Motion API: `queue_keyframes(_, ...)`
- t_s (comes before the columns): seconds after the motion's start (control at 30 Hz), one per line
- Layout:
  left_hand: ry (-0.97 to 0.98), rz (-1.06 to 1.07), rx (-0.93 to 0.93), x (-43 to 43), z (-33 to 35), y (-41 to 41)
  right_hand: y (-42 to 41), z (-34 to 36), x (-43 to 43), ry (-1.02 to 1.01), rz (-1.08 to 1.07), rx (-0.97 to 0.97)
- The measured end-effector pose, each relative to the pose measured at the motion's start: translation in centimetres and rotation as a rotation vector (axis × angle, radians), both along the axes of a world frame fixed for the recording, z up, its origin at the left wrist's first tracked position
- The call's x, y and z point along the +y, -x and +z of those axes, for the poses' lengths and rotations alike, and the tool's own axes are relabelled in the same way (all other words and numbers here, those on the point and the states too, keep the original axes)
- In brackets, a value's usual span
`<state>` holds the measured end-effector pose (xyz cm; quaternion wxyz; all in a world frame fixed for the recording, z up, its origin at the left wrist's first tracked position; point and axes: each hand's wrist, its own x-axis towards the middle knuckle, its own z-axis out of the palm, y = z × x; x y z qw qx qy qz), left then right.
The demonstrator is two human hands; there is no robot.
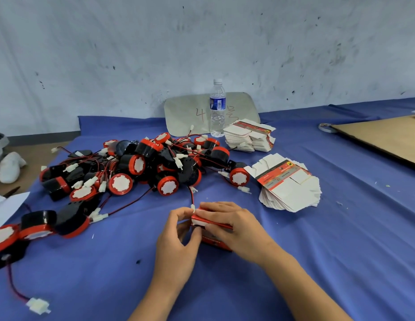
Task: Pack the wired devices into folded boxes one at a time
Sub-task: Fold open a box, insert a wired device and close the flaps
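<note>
A small red and white folded box [215,244] stands on the blue cloth in front of me. My right hand [234,225] lies over its top and grips it. My left hand [178,239] pinches the box's left top edge, where a white connector [193,207] on a red and black wire sticks out. A big pile of black and red round wired devices [141,167] lies to the far left. Two stacks of flat unfolded boxes sit at the right, one near [290,184], one farther back [250,137].
A water bottle [217,107] stands against the wall in front of a grey card. A brown cardboard sheet [387,137] lies at the far right. More devices [37,225] and a loose white connector [38,305] lie at the left edge.
</note>
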<state>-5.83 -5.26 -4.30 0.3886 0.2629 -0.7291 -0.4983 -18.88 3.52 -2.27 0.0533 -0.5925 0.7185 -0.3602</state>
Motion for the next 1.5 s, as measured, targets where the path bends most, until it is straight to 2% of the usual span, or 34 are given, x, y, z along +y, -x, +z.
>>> queue_keyframes(0.1, -0.016, 0.026, 0.014, -0.2, 0.1, 0.0, -0.1, 0.2, 0.0, -0.008, 0.010, -0.037)
queue_keyframes(0.27, -0.053, 0.046, 0.034, -0.1, 0.1, 0.1, -0.1, -0.1, -0.1, -0.077, -0.023, 0.032)
queue_keyframes(0.4, -0.145, 0.082, 0.039, -0.3, 0.0, 0.0, -0.2, -0.2, -0.3, -0.214, -0.026, 0.175)
queue_keyframes(0.57, -0.200, 0.129, 0.047, -0.7, 0.2, 0.0, -0.8, -0.2, -0.5, -0.267, -0.025, 0.298)
queue_keyframes(0.77, -0.358, 0.120, 0.111, -0.9, 0.1, 0.3, -1.7, -0.6, -0.4, -0.243, -0.048, 0.387)
queue_keyframes(0.87, -0.418, 0.109, 0.127, -1.0, -0.1, 0.3, -2.6, -0.6, 0.0, -0.153, -0.091, 0.465)
queue_keyframes(0.93, -0.419, 0.100, 0.120, -1.0, -0.2, 0.4, -2.9, -0.6, 0.1, -0.115, -0.114, 0.470)
queue_keyframes(1.07, -0.454, 0.063, 0.119, -1.2, -0.2, 0.6, -2.5, -1.2, -0.2, -0.243, -0.128, 0.359)
queue_keyframes(1.17, -0.445, 0.041, 0.107, -1.5, -0.3, 0.7, -2.4, -1.6, -0.4, -0.192, -0.120, 0.301)
queue_keyframes(1.33, -0.351, 0.023, 0.110, -1.0, 0.0, 0.4, -2.5, -1.7, -0.2, -0.153, -0.128, 0.326)
queue_keyframes(1.5, -0.169, -0.073, 0.042, -0.3, 0.2, -0.1, -3.5, -2.3, 0.6, 0.119, -0.199, 0.295)
